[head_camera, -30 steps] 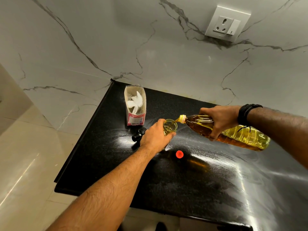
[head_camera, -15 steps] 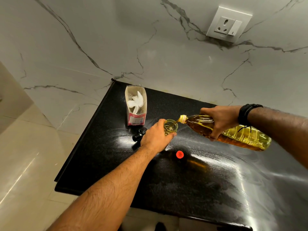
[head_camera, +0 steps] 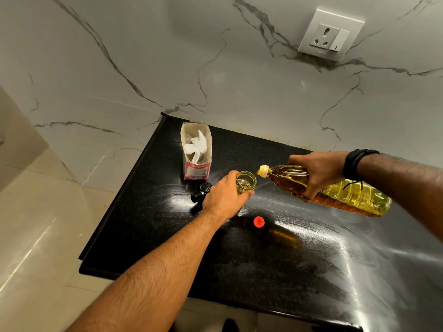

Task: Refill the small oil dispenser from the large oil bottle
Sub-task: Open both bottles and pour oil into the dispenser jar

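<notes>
Speckled black tabletop (head_camera: 275, 271); grey-veined white marble wall (head_camera: 143, 56); golden-yellow oil bottle (head_camera: 347, 197); red cap (head_camera: 259, 222); pink-and-white carton (head_camera: 196, 155); black wristband (head_camera: 354, 161).

Single head-worn wide-angle view, looking forward and steeply down from above the person's shoulders onto a black counter (head_camera: 275, 259) set against a marble wall (head_camera: 215, 68). Both forearms enter from the lower edge and right side. The counter is near; the floor (head_camera: 36, 236) lies at left. Straight edges bow with the lens.
</notes>
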